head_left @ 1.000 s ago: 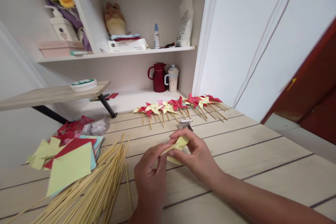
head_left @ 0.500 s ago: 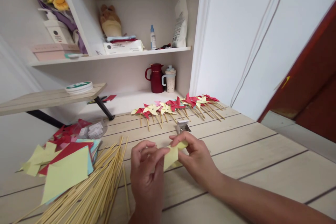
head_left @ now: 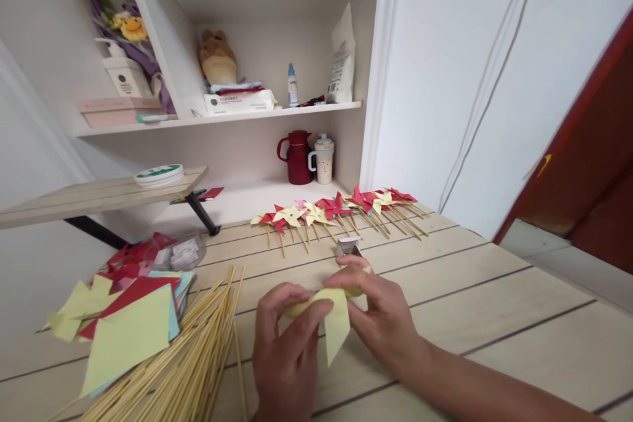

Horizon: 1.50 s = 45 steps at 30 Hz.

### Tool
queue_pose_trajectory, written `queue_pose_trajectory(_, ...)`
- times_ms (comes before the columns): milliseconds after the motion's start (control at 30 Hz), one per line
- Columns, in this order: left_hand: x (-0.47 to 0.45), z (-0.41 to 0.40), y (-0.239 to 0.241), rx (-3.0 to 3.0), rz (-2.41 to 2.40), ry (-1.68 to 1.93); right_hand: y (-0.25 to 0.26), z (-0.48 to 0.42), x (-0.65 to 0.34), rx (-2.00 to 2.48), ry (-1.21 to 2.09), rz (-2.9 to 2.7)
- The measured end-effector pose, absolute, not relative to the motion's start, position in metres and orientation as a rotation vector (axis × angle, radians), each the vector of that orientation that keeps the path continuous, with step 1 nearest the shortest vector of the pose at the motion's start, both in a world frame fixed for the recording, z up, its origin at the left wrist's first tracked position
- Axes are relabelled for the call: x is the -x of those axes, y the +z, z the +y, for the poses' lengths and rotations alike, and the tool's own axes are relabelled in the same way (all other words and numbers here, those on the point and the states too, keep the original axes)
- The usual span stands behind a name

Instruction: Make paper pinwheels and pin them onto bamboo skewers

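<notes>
A piece of yellow paper (head_left: 337, 326) with bent flaps is held between my two hands above the table. My left hand (head_left: 289, 343) is closed, thumb on top, pinching the paper's left part. From the other side my right hand (head_left: 383, 313) pinches it with thumb and fingers, and a further yellow flap shows behind those fingers. A small open box (head_left: 349, 246) stands just beyond my right fingertips; its contents are mostly hidden. To the left of my hands lies a bundle of thin wooden sticks (head_left: 192, 349).
Finished paper pinwheels (head_left: 316, 213) on sticks lie in a row at the table's back. Yellow, red and blue paper sheets (head_left: 131, 336) are stacked at left, near a clear plastic container (head_left: 185, 252). A small raised shelf (head_left: 113, 192) stands behind them. A red jug (head_left: 299, 158) stands in the cabinet.
A yellow flap now hangs down between my hands, where the paper was more hidden before. Both hands still grip it. The whole view has shifted slightly.
</notes>
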<state>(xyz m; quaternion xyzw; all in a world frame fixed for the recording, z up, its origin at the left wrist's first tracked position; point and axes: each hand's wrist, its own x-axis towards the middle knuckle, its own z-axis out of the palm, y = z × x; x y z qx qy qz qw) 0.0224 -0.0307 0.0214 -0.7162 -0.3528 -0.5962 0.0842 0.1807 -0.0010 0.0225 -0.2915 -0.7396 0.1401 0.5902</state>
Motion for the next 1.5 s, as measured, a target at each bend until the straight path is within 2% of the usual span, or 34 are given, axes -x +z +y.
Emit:
queue_pose_trajectory(267, -0.019, -0.031, 0.022, 2.133, -1.025, -1.655, 0.029, -0.002, -0.18, 0.619, 0.165, -1.776)
queue_pose_trajectory(433, -0.022, -0.031, 0.023, 2.094, -1.028, -1.729, 0.029, -0.002, -0.181, 0.646, 0.149, -1.795)
queue_pose_trajectory(700, -0.025, -0.018, 0.019, 2.163, -1.799, -2.215, 0.031, 0.006, -0.176, 1.047, 0.738, -1.662)
queue_pose_trajectory(867, -0.024, -0.011, 0.02, 2.062, -2.112, -2.587, 0.033, 0.009, -0.176, 1.046, 0.891, -1.609)
queue_pose_trajectory(1067, -0.026, -0.011, 0.022, 2.194, -2.052, -2.624, 0.033, 0.012, -0.181, 1.039, 0.876, -1.562)
queue_pose_trajectory(1300, -0.029, -0.013, 0.026, 2.001, -2.151, -2.756, 0.03, 0.015, -0.181, 1.001, 1.043, -1.507)
queue_pose_trajectory(1500, -0.031, -0.017, 0.028, 1.989, -2.081, -2.707, 0.026, 0.016, -0.181, 0.996, 1.009, -1.5)
